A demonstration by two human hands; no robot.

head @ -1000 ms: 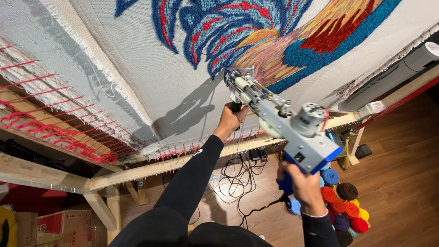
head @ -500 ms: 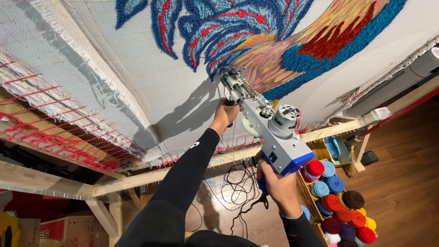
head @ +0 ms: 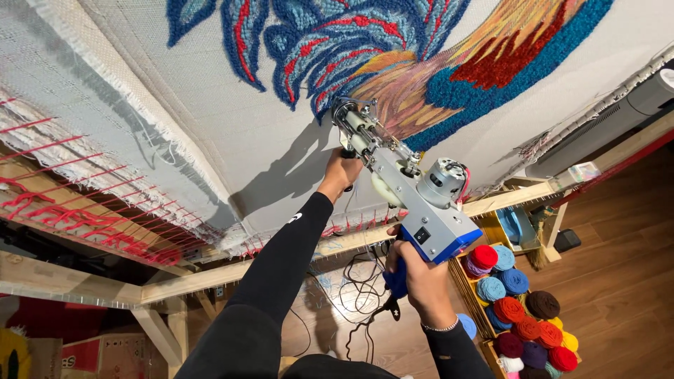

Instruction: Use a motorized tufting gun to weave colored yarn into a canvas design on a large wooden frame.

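A blue and silver tufting gun (head: 411,189) points its needle tip at the white backing cloth (head: 210,105) stretched on a wooden frame (head: 91,281). My left hand (head: 340,172) grips the gun's black front handle near the tip. My right hand (head: 414,274) holds the blue rear grip below the motor. The tip sits at the lower edge of a tufted pattern (head: 421,63) in blue, red, orange and yellow yarn.
A wooden rack of yarn balls (head: 523,309) in many colours stands on the wood floor at the lower right. Black cables (head: 358,288) hang and coil under the frame. A grey bar-shaped unit (head: 618,126) lies at the right. Red yarn laces the frame's left edge.
The gun and both hands have shifted slightly left and up along the cloth, with the tip now closer to the blue tufted area. The view has tilted with them.
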